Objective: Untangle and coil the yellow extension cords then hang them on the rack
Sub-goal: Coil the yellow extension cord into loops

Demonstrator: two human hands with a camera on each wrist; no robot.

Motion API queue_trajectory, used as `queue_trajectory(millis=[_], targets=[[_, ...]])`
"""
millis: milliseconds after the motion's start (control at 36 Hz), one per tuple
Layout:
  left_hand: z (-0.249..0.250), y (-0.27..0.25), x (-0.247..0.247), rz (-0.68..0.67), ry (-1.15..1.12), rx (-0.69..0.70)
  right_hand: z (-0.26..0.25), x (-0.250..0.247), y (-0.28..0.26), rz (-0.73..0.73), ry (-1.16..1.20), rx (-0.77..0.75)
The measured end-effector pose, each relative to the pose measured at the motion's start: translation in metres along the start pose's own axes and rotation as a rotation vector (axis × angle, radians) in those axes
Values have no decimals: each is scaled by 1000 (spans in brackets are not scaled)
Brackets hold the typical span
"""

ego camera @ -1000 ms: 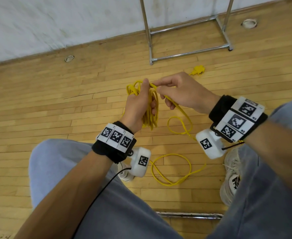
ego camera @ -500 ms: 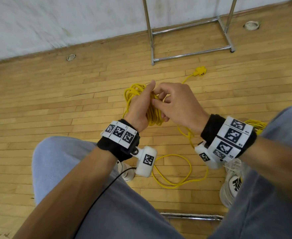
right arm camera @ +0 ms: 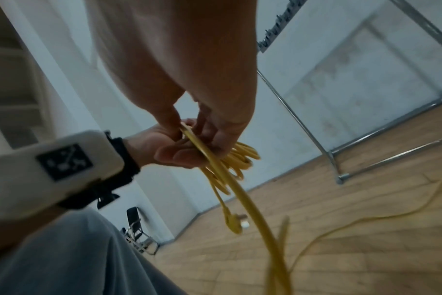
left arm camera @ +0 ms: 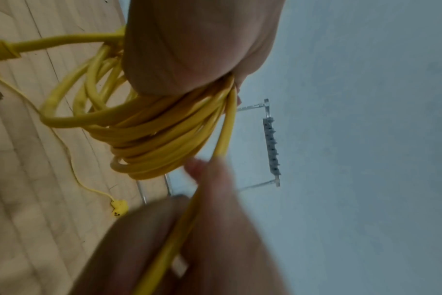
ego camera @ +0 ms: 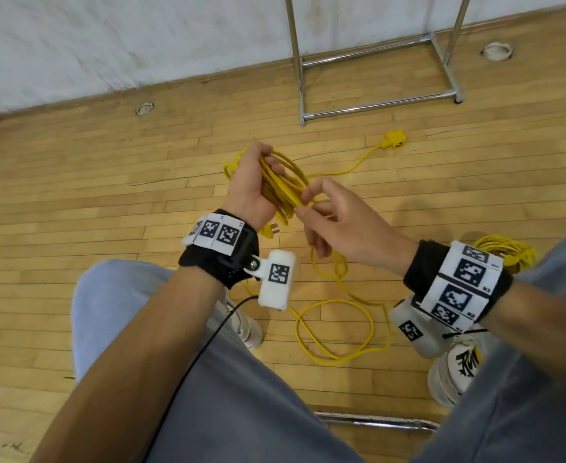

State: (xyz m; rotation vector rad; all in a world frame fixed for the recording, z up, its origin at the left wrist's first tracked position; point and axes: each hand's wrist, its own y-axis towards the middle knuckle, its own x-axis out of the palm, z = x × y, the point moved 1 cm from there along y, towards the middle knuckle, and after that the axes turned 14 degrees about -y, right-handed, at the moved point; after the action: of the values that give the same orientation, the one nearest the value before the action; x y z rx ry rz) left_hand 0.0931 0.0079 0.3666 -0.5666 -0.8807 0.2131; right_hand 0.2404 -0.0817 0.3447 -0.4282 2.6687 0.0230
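My left hand [ego camera: 258,182] grips a coil of yellow extension cord [ego camera: 283,188] [left arm camera: 159,135], several loops wrapped round its palm. The coil's plug [ego camera: 271,230] [right arm camera: 236,222] dangles below the left wrist. My right hand [ego camera: 328,215] pinches the cord's free strand [left arm camera: 222,139] [right arm camera: 222,165] right beside the coil. From there the loose cord [ego camera: 341,329] drops in loops to the floor and runs out to a yellow socket end [ego camera: 395,139] [left arm camera: 119,207]. The metal rack [ego camera: 371,58] [right arm camera: 341,163] stands by the wall ahead.
A second yellow cord bundle [ego camera: 505,252] lies on the wooden floor by my right knee. My shoes [ego camera: 455,365] and grey trousers [ego camera: 241,396] fill the foreground, with a chrome bar [ego camera: 375,421] below. Two round floor fittings [ego camera: 144,108] sit near the white wall.
My right hand has come down from above the coil to its right side, laying another turn of cord. The left hand rotated, palm now facing right, and the floor slack shortened.
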Motion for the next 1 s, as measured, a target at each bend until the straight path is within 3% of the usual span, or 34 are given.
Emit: queue_trajectory(millis=[194, 333, 444, 611, 778, 917, 1000], targets=[[37, 10, 4, -56, -133, 114, 38, -5, -13, -107, -265, 2], [49, 9, 0, -25, -137, 178, 74, -22, -14, -207, -503, 151], [50, 4, -7, -17, -110, 177, 104, -38, -12, -182, -764, 254], [43, -4, -16, -10, -74, 147, 125, -50, -12, -255, -947, 393], [47, -11, -22, -24, -72, 126, 124, -53, -10, -116, -983, 359], [54, -11, -27, 29, -60, 194, 124, -68, -11, -125, -1143, 605], [54, -10, -30, 60, -36, 224, 123, -67, -11, -110, -1170, 620]])
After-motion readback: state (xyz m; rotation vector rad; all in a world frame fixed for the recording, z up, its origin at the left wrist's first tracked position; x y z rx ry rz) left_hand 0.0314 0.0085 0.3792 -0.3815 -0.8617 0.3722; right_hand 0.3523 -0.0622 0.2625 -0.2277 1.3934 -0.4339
